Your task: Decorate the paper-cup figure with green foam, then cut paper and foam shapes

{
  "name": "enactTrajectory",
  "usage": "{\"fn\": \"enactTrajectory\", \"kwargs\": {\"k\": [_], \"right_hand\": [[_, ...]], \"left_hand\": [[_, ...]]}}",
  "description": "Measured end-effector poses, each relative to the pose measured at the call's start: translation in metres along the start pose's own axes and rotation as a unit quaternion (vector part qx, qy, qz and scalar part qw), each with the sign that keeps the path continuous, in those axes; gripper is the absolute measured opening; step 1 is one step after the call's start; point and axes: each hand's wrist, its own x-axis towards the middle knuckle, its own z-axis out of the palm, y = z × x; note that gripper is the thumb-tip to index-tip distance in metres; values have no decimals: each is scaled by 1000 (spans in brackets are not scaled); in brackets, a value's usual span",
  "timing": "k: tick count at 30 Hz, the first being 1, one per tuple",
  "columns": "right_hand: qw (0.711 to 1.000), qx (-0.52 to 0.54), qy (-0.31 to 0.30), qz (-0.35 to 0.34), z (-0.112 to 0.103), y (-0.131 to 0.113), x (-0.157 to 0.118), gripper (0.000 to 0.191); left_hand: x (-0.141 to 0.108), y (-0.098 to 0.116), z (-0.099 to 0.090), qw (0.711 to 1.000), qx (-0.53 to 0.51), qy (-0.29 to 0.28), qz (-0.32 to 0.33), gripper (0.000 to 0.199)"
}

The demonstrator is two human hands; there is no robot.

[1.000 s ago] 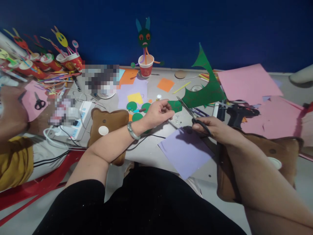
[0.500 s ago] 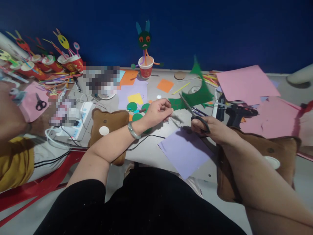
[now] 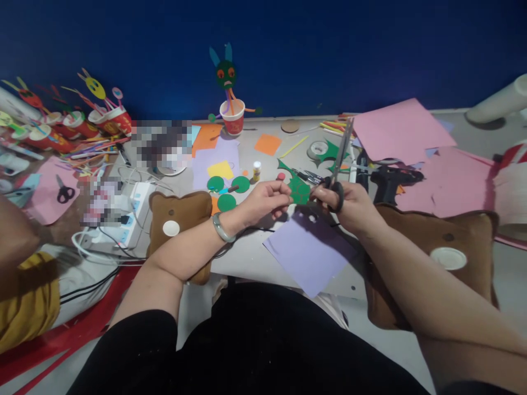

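A green paper piece (image 3: 300,191) with drawn outlines is pinched at its left edge by my left hand (image 3: 268,202), which wears a bangle on the wrist. My right hand (image 3: 349,206) is closed round the handles of the scissors (image 3: 340,156), whose blades point up and away. The right fingertips are at the green piece's right edge; whether they touch it I cannot tell. A jagged green paper scrap (image 3: 331,151) lies behind, near a roll of tape (image 3: 318,149). Below my hands is a lilac paper square (image 3: 310,252). Several green circles (image 3: 226,203) lie left of my left hand.
Behind stands a paper cup (image 3: 233,118) bearing a green puppet. A glue gun (image 3: 391,181) and pink sheets (image 3: 405,129) lie right. Left are a power strip (image 3: 138,211) with cables, other scissors (image 3: 65,190) and another person's arm (image 3: 18,225). Brown cushions (image 3: 181,211) flank my arms.
The jagged green scrap has come away from the held piece and lies on the table. The scissors have swung from pointing left to pointing up, and my right hand has moved closer to my left.
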Motion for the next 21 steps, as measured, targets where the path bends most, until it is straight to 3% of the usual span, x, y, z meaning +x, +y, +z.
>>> {"fn": "enactTrajectory", "kwargs": {"k": [7, 13, 16, 21], "right_hand": [[999, 27, 12, -28, 9, 3, -4, 43], [997, 66, 23, -37, 18, 5, -9, 43], [997, 28, 1, -66, 19, 2, -10, 45], [991, -53, -77, -101, 10, 5, -7, 56]], "left_hand": [[3, -10, -1, 997, 34, -1, 72, 18], [0, -19, 7, 996, -4, -20, 90, 49], [-3, -22, 10, 994, -12, -15, 104, 51], [-1, -13, 7, 988, -36, 43, 141, 45]]}}
